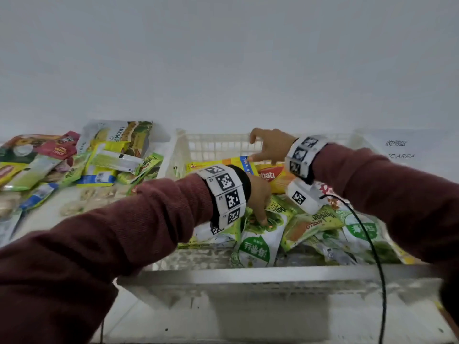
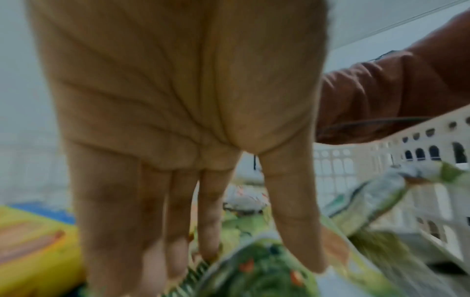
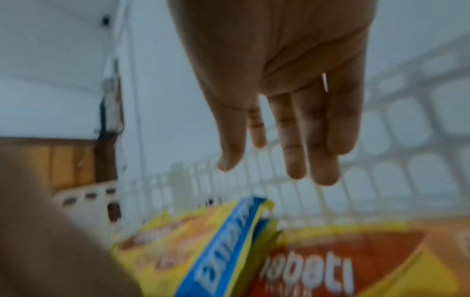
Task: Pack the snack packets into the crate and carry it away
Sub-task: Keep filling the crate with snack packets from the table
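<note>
Head view: crate (image 1: 248,271) sits dead centre, half full of snack packets; a loose pile of packets (image 1: 82,162) lies outside it at 9 o'clock, so packing isn't done, I'd judge. Left hand (image 1: 258,199) is down inside the crate, fingers straight, tips touching a green packet (image 1: 258,240) whose long axis runs 12-to-6. Right hand (image 1: 270,145) hovers near the far wall at 12 o'clock, fingers loosely spread, holding nothing, just above a yellow packet (image 1: 223,165). Left hand is the nearer one to the outside pile.

Left wrist view: left hand's fingers (image 2: 208,211) extended, narrow gaps, tips on the green packet (image 2: 259,275) at 6 o'clock; no curl round it. Blurred.

Right wrist view: right hand's fingers (image 3: 295,140) straight, slightly parted, empty; yellow packet (image 3: 183,237) and an orange packet (image 3: 330,261) lie at 6 o'clock below the tips, apart from them. Crate wall (image 3: 406,128) behind.
</note>
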The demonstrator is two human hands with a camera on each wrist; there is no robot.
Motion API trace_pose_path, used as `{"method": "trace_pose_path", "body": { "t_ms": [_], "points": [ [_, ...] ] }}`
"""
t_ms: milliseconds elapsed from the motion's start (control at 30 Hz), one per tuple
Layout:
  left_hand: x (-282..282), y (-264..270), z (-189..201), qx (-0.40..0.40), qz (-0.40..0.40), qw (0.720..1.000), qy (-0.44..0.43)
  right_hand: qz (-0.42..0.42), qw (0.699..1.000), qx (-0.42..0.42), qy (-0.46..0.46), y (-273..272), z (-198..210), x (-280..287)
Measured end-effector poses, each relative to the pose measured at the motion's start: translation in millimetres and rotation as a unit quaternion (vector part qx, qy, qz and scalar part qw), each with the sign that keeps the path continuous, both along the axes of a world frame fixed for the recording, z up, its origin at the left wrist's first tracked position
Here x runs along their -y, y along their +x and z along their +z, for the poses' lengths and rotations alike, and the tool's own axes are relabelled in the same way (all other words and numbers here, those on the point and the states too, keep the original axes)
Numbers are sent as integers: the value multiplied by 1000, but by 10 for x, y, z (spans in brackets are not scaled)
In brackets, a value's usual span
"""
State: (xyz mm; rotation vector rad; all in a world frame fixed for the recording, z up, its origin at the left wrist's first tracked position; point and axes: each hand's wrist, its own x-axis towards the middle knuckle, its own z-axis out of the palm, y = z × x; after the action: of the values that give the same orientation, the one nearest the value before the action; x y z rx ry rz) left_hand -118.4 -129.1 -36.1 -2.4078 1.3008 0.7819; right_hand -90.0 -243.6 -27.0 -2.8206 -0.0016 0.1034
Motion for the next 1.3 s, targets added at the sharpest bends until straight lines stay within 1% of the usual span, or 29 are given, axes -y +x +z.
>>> {"method": "trace_pose_path", "body": {
  "t_ms": [67,100,200,300,367,467,500,567,633,700,767,833,867,933,1000,1033,1067,1133,1300],
  "points": [
    [35,-55,-47,-3,-25,1000,15,-15,999,11,31,-74,160,170],
    [53,-84,-67,0,-36,999,13,-19,999,8,28,-123,245,257],
    [80,-144,-74,2,-47,999,5,-29,999,-14,-31,-282,490,511],
    [70,-109,-69,-23,-16,1000,8,-35,997,-24,-63,-482,674,742],
    [45,-74,-11,-34,-9,999,8,-44,996,-33,-73,-620,759,855],
    [55,5,185,-27,-37,999,3,-57,992,-51,-102,-828,841,967],
    [72,18,290,-17,-44,999,-14,-61,990,-57,-111,-897,858,994],
    [126,12,533,1,-60,995,-80,-72,988,-66,-122,-1030,878,1048],
    [226,-3,749,-11,-53,980,-190,-89,985,-75,-129,-1155,885,1118],
    [353,-42,893,-51,-29,953,-297,-109,980,-82,-144,-1258,867,1203],
    [503,-126,908,-107,8,919,-379,-119,974,-89,-169,-1348,818,1304],
    [653,-233,804,-136,50,891,-430,-126,970,-90,-189,-1422,730,1384],
    [742,-296,714,-140,76,884,-439,-127,968,-91,-195,-1463,686,1424],
    [905,-403,514,-173,139,877,-426,-123,969,-94,-195,-1531,571,1482],
    [1001,-511,309,-229,192,880,-369,-107,970,-108,-188,-1574,455,1523],
    [1036,-569,221,-255,206,884,-333,-98,971,-110,-187,-1584,407,1553],
    [1064,-624,150,-276,208,890,-298,-89,972,-106,-188,-1591,366,1577],
    [1102,-705,82,-295,184,905,-245,-74,975,-87,-189,-1594,314,1621],
    [1174,-768,182,-275,131,935,-179,-52,980,-47,-185,-1600,258,1695]
  ]
}}
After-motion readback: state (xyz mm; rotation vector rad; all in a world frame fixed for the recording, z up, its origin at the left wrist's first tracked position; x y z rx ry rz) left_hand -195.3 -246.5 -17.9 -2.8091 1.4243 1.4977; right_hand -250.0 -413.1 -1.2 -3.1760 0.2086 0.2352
